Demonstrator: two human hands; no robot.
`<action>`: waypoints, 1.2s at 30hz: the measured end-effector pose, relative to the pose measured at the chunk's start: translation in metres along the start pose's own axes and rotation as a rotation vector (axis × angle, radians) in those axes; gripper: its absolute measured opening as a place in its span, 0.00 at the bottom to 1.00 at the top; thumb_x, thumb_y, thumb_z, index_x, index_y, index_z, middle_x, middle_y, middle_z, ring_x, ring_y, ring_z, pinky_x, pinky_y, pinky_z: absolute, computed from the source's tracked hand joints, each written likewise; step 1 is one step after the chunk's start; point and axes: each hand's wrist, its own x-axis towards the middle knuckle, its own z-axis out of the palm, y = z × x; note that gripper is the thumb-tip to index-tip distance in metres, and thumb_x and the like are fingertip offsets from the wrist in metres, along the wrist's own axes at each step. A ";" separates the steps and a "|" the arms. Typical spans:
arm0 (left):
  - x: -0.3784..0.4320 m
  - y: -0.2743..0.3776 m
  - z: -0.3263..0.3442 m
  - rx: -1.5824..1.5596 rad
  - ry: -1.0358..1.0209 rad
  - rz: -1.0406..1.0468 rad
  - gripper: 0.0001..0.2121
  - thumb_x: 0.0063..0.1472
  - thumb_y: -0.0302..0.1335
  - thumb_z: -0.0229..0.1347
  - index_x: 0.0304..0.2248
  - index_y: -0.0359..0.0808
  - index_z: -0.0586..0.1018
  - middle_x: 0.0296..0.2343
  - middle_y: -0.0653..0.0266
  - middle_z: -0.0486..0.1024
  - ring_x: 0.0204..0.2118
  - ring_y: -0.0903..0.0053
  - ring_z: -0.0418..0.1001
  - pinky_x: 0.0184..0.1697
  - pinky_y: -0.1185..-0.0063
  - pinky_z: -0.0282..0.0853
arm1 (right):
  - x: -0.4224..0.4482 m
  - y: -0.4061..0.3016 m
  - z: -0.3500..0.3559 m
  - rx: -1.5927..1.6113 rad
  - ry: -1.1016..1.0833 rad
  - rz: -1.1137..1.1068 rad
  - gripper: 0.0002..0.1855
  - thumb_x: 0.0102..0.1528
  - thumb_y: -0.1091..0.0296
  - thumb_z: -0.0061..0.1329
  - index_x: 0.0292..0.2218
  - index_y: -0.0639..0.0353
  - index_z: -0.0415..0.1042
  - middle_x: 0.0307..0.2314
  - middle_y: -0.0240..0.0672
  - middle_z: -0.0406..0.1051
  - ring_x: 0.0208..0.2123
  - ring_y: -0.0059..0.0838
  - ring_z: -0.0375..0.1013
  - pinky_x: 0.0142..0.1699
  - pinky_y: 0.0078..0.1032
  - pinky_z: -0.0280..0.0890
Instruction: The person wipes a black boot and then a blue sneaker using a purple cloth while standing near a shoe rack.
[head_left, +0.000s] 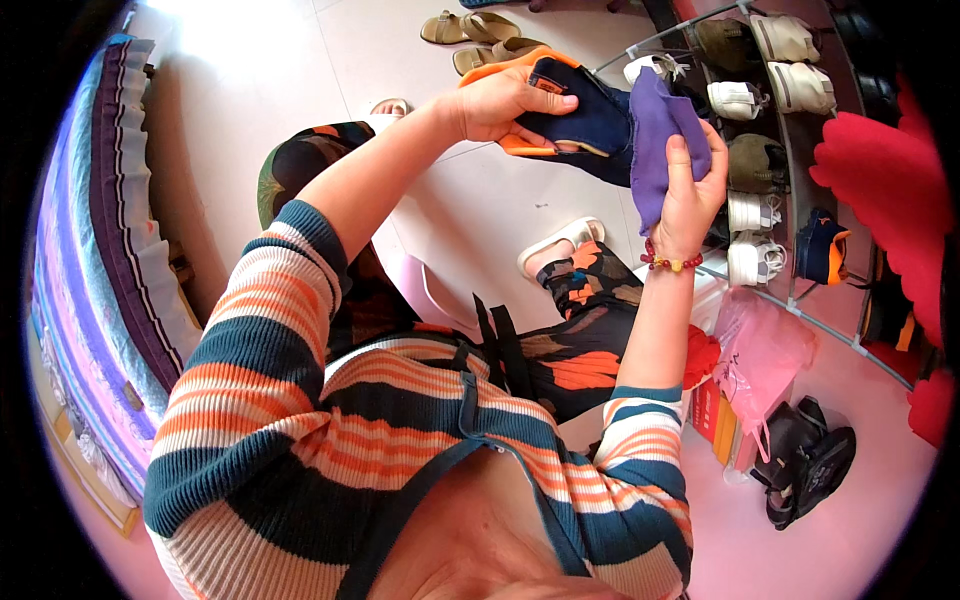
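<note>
Held up in front of me is a navy shoe (592, 120) with an orange sole. My left hand (502, 105) grips it at one end, thumb across the dark upper and fingers under the orange edge. A purple cloth (652, 142) lies in my right hand (694, 176), pinched under the thumb with fingers behind it. The cloth covers the other end of the shoe, so that end is hidden. Whether the right fingers also press on the shoe through the cloth, I cannot tell.
On the right stands a shoe rack (795, 307) with several pairs, including a navy and orange shoe (821, 247). Tan sandals (480, 30) lie on the floor ahead. A pink plastic bag (761, 345) and a black bag (802, 457) are at lower right; a bed (97, 247) borders the left.
</note>
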 end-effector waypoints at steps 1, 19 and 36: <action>0.000 0.000 0.003 -0.017 0.004 -0.014 0.12 0.59 0.28 0.55 0.43 0.38 0.72 0.33 0.68 0.76 0.32 0.85 0.75 0.34 0.85 0.74 | -0.001 -0.001 -0.001 0.003 0.004 0.007 0.14 0.53 0.73 0.53 0.42 0.62 0.68 0.38 0.31 0.70 0.38 0.20 0.67 0.47 0.19 0.62; 0.007 -0.028 0.005 1.485 0.482 0.219 0.25 0.50 0.57 0.54 0.32 0.42 0.80 0.24 0.58 0.77 0.28 0.65 0.76 0.31 0.72 0.71 | -0.010 0.003 0.018 -0.039 -0.007 -0.071 0.14 0.52 0.75 0.53 0.41 0.63 0.69 0.38 0.31 0.69 0.39 0.20 0.67 0.47 0.19 0.62; 0.001 -0.008 -0.009 0.328 -0.497 -0.023 0.38 0.54 0.53 0.55 0.53 0.29 0.63 0.49 0.57 0.67 0.51 0.74 0.66 0.57 0.78 0.57 | 0.015 -0.020 -0.006 0.078 -0.232 -0.094 0.14 0.53 0.72 0.53 0.42 0.62 0.70 0.36 0.28 0.72 0.37 0.16 0.68 0.45 0.15 0.62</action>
